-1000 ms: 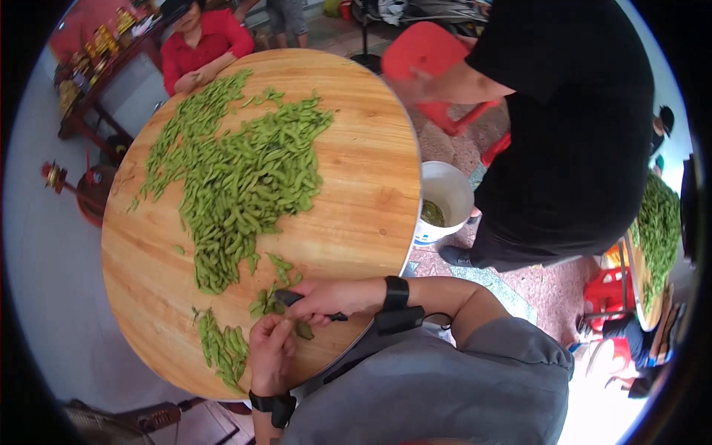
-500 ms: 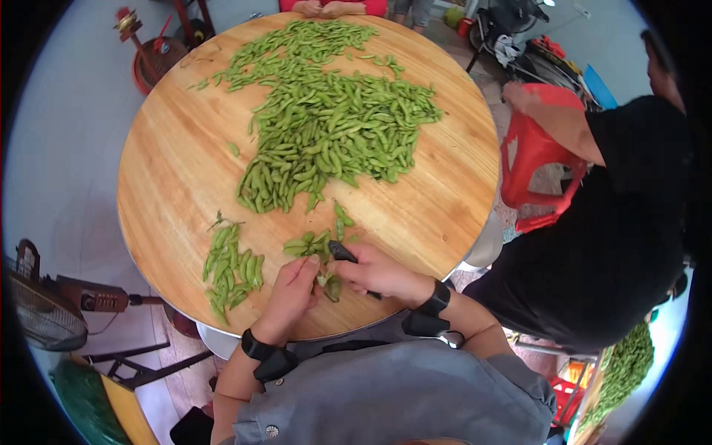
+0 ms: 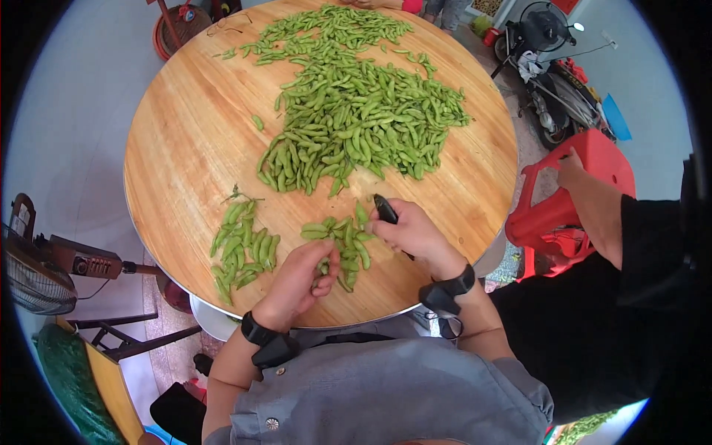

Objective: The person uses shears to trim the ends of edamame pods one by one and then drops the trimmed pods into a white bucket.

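Observation:
Green soybean pods fill a big pile (image 3: 371,111) on the round wooden table (image 3: 185,163). Close to me are two smaller groups, one on the left (image 3: 245,245) and one between my hands (image 3: 347,241). My left hand (image 3: 300,278) has its fingers curled round green pods, which show partly between them. In my closed right hand (image 3: 411,233) is a black-handled tool (image 3: 386,210), its working end hidden by the hand. My right fingertips are beside an upright pod (image 3: 361,214) at the far edge of the middle group.
At the right, a person in black (image 3: 593,319) has a hand on a red plastic stool (image 3: 604,163). A motorbike (image 3: 556,111) stands behind. On the left are a fan (image 3: 41,267) and a dark metal frame (image 3: 122,337). Another person's hands rest at the table's far edge.
My hands have drawn apart, the right one moving away to the right with the tool. More pods show between them. The person in black has shifted nearer along with the red stool.

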Available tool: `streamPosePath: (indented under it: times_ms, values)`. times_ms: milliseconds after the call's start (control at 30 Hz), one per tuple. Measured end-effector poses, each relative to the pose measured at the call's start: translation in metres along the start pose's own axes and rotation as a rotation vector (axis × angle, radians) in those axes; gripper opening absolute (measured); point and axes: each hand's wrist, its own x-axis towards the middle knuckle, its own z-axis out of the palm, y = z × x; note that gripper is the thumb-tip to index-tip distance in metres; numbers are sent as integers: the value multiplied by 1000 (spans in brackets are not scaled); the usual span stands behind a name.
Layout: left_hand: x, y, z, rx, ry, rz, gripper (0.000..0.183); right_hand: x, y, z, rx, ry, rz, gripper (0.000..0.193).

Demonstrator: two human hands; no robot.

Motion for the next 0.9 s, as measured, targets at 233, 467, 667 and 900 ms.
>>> streamPosePath:
  times_ms: [233,467,667,900]
  values:
    - [6,-3,14,242,-159,-96,26,-26,-28,-5,474,-481,285,11]
    - [2,-10,13,133,-192,-46,23,-32,-22,10,430,-263,240,20]
    - [5,-12,7,107,-83,46,18,-46,-22,13,373,-455,137,40]
    - [5,-14,7,254,-36,120,16,-47,-28,11,341,-476,176,42]
